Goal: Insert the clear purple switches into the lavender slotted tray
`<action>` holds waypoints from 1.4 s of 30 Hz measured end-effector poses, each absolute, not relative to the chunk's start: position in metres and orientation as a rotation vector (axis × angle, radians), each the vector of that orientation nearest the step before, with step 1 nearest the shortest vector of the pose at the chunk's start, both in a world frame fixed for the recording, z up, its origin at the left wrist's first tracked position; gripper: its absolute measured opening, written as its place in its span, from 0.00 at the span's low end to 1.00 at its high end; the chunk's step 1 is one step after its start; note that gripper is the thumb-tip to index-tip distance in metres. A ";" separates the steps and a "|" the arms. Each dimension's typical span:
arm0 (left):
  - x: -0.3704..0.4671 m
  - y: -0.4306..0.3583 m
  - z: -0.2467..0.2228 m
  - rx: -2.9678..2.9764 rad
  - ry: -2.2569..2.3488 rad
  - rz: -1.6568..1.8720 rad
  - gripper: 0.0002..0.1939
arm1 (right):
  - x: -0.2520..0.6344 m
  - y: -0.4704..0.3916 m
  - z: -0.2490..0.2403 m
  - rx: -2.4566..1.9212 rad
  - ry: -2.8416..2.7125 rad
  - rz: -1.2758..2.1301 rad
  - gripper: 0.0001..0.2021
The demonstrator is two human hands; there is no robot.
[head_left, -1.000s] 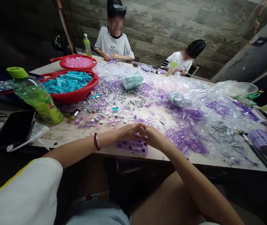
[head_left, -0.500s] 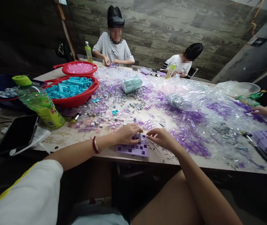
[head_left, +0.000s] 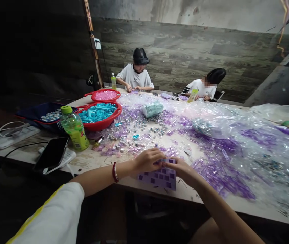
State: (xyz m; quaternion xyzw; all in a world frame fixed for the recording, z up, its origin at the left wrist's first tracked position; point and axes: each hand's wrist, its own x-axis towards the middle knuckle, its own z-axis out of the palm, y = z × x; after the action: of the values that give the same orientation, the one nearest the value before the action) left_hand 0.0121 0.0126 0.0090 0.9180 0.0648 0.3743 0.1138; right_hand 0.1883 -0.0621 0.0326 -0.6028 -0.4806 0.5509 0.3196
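A light purple plate with square holes [head_left: 157, 183] lies at the table's near edge, in front of me. My left hand [head_left: 148, 160] is closed over its far left part, fingers bent down onto it. From the right, my right hand [head_left: 182, 169] reaches across the plate's far side, its fingertips pressed together and meeting those of the left. Whatever is between those fingertips is too small and hidden to make out. Clear purple plastic pieces [head_left: 218, 176] are heaped to the right of my right hand.
Red baskets hold blue pieces [head_left: 97, 112] and pink pieces [head_left: 106, 95]. A green-capped bottle [head_left: 74, 130] and a phone [head_left: 51, 154] stand left. A wrapped pack [head_left: 152, 109] lies mid-table, with plastic bags [head_left: 225, 118] at right. Two people [head_left: 135, 79] work across the table.
My view has tilted up and turned left, so everything sits lower and further right. My right hand has come further over the plate, its fingers now against the left hand's.
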 end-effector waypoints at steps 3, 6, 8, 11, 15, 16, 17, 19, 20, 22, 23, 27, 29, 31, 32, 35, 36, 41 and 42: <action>0.009 0.013 0.012 2.682 0.302 1.110 0.17 | 0.176 -0.067 0.033 -1.415 -1.127 1.546 0.22; 0.005 0.015 0.014 2.712 0.394 1.021 0.22 | 0.169 -0.070 0.031 -1.389 -1.097 1.547 0.21; 0.004 0.016 0.015 2.713 0.479 0.929 0.20 | 0.168 -0.072 0.031 -1.360 -1.108 1.592 0.20; 0.004 0.018 0.015 2.689 0.591 0.839 0.19 | 0.169 -0.074 0.030 -1.303 -1.095 1.663 0.20; 0.005 0.017 0.017 2.754 0.649 0.781 0.28 | 0.170 -0.073 0.023 -1.304 -1.085 1.643 0.18; 0.005 0.016 0.017 2.782 0.665 0.757 0.29 | 0.169 -0.073 0.021 -1.316 -1.089 1.617 0.18; 0.005 0.014 0.018 2.808 0.686 0.732 0.29 | 0.169 -0.072 0.018 -1.331 -1.087 1.587 0.18; 0.006 0.009 0.019 2.850 0.743 0.687 0.26 | 0.167 -0.070 0.014 -1.371 -1.058 1.526 0.17; 0.007 0.007 0.020 2.867 0.776 0.673 0.25 | 0.166 -0.069 0.013 -1.390 -1.038 1.504 0.17; 0.008 0.003 0.020 2.899 0.835 0.662 0.23 | 0.163 -0.069 0.012 -1.417 -1.015 1.487 0.16; 0.008 0.001 0.020 2.914 0.855 0.661 0.22 | 0.161 -0.070 0.013 -1.426 -1.015 1.485 0.16; 0.009 -0.001 0.018 2.936 0.882 0.673 0.20 | 0.160 -0.071 0.012 -1.446 -1.043 1.477 0.16; 0.009 -0.001 0.016 2.942 0.876 0.698 0.19 | 0.161 -0.071 0.010 -1.447 -1.068 1.440 0.15; 0.009 -0.001 0.016 2.952 0.865 0.720 0.18 | 0.163 -0.071 0.007 -1.438 -1.085 1.401 0.14; 0.009 -0.001 0.016 2.955 0.866 0.726 0.18 | 0.163 -0.070 0.007 -1.433 -1.092 1.394 0.14; 0.010 -0.002 0.018 2.946 0.885 0.721 0.18 | 0.162 -0.070 0.012 -1.426 -1.138 1.415 0.14; 0.009 -0.002 0.020 2.938 0.887 0.712 0.18 | 0.163 -0.069 0.017 -1.445 -1.181 1.423 0.14; 0.006 -0.003 0.026 2.852 0.812 0.633 0.16 | 0.194 -0.062 0.042 -1.652 -1.464 1.391 0.18; 0.006 -0.002 0.026 2.835 0.777 0.599 0.17 | 0.207 -0.060 0.044 -1.701 -1.496 1.297 0.18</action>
State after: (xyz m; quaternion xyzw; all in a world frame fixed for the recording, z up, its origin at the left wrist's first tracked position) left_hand 0.0056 -0.0025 0.0257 0.9426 0.2584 0.1993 0.0707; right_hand 0.2069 -0.0595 0.0437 -0.6288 -0.5529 0.4795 0.2627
